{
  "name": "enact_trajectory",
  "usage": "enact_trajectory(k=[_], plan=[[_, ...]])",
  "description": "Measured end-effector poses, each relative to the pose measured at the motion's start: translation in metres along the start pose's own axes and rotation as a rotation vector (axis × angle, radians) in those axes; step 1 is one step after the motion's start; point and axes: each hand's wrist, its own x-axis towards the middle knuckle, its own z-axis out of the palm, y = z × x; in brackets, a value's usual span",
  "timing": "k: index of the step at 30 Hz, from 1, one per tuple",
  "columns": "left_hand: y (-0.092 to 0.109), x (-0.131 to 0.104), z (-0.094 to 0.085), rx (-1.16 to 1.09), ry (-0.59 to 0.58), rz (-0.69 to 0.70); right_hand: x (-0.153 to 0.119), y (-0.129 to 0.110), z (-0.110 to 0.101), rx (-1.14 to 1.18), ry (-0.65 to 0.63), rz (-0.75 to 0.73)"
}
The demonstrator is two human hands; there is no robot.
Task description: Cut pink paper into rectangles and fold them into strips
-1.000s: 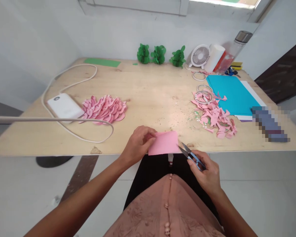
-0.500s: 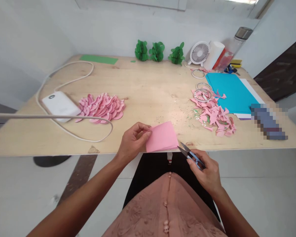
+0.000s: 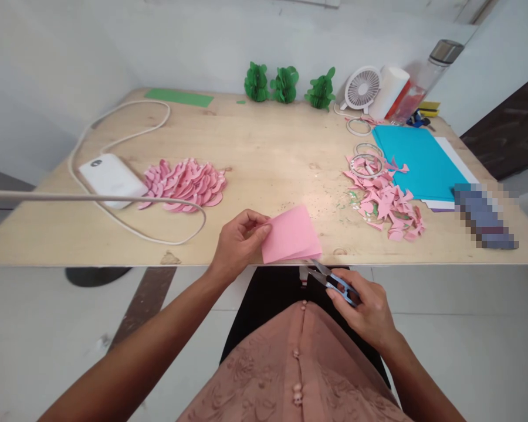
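Note:
My left hand [image 3: 242, 243] pinches the left edge of a folded pink paper [image 3: 291, 235] at the front edge of the table. The lower layers of the paper are slightly apart. In my right hand [image 3: 364, 303] are small blue-handled snips [image 3: 342, 287], their blades parted and the upper tip at the paper's lower edge. A heap of cut pink pieces [image 3: 187, 184] lies to the left. Pink paper scraps [image 3: 389, 202] are scattered on the right, with a few green bits among them.
A white power bank [image 3: 112, 179] with a looping cable is at left. Along the back stand three green paper shapes [image 3: 284, 85], a small fan [image 3: 363, 89] and a bottle [image 3: 426, 82]. Blue sheets [image 3: 420, 161] and a blurred object [image 3: 484, 217] lie at right on the wooden table [image 3: 264, 146].
My right hand has brought the snips left, from the paper's lower right corner to beneath its lower edge. The view has shifted slightly.

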Motion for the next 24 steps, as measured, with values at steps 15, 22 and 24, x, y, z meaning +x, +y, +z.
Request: enact_trajectory(k=[15, 22, 24], plan=[[0.0002, 0.0008, -0.0001, -0.022, 0.007, -0.007, 0.0058, -0.0046, 0.0042, 0.026, -0.018, 0.037], [-0.0008, 0.0013, -0.0011, -0.011, 0.001, -0.003, 0.0035, -0.0036, 0.0046, 0.000, -0.029, 0.028], [-0.0003, 0.0011, -0.0011, -0.003, 0.003, -0.008, 0.0045, -0.0038, 0.0047, 0.018, -0.026, 0.046]])
